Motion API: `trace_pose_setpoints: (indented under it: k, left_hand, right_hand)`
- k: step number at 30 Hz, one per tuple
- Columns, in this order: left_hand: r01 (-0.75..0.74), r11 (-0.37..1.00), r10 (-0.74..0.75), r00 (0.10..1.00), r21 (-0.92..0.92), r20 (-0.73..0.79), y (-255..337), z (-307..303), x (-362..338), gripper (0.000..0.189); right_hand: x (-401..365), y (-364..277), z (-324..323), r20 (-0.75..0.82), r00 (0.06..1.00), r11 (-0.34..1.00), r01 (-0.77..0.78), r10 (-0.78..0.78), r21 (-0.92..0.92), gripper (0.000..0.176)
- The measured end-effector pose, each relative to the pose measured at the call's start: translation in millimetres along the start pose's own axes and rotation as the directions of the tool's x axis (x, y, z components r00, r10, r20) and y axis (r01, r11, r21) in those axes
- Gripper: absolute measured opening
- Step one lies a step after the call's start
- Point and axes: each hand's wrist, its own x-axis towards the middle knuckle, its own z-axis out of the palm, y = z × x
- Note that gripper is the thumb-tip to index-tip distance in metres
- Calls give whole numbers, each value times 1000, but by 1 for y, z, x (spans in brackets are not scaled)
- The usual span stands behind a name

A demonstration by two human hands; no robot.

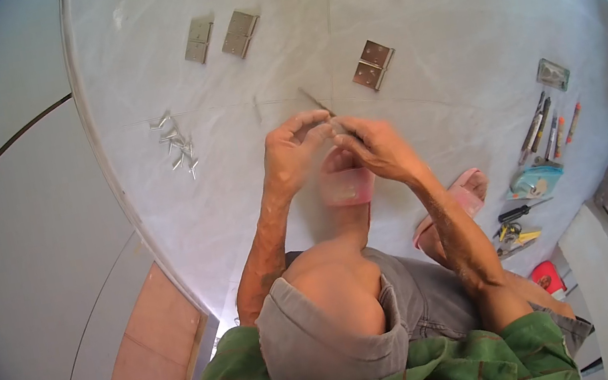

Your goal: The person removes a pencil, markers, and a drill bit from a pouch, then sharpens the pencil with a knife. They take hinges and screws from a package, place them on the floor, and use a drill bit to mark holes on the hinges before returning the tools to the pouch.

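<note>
My left hand and my right hand meet in front of my knee, fingers pinched together. From between the fingertips a thin, dark metal piece sticks out toward the upper left, seen nearly edge-on; the fingers hide the rest, and I cannot tell its kind. Beyond my right hand an opened metal hinge lies on the floor. Farther off to the left are two more hinges, a smaller-looking one and another beside it.
Several shiny rivet-like pins lie scattered at the left. Along the right are a small clear packet, pens, a teal pouch, a black-handled screwdriver and yellow-handled pliers. My pink slippers stand on the pale floor.
</note>
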Motion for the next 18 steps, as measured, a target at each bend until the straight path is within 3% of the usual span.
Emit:
trace_pose_setpoints:
  k: [5,8,11,13,14,15,16,17,18]
  left_hand:
    - [102,981,-118,989,165,91,-7,-18,-9,24]
    - [101,993,-110,981,65,160,-11,-24,-16,23]
    - [169,953,-191,979,252,67,-13,-28,-11,22]
    - [-74,851,126,990,520,-66,-16,-26,0,25]
    - [-186,755,295,953,629,-73,-19,-17,7,27]
    - [-285,622,400,916,729,17,-30,-18,18,35]
    - [-301,492,379,919,817,110,-37,-22,25,43]
    - [-463,414,528,824,784,208,-51,-27,36,49]
    - [-438,438,490,849,785,200,-44,-23,41,53]
  right_hand:
    - [-1,-6,0,151,983,995,-98,100,-18,33]
    - [-5,-13,0,185,982,989,-23,50,-145,32]
    - [-2,26,14,66,995,974,85,-72,-210,27]
    - [0,19,16,-138,987,952,40,-86,-304,22]
    - [-1,16,15,-259,962,933,-13,-87,-359,20]
    - [1,25,19,-286,934,886,62,-213,-460,20]
    - [7,41,25,-309,894,812,95,-323,-576,20]
    - [12,55,36,-322,830,692,102,-456,-715,23]
    - [17,60,46,-407,742,649,49,-532,-759,20]
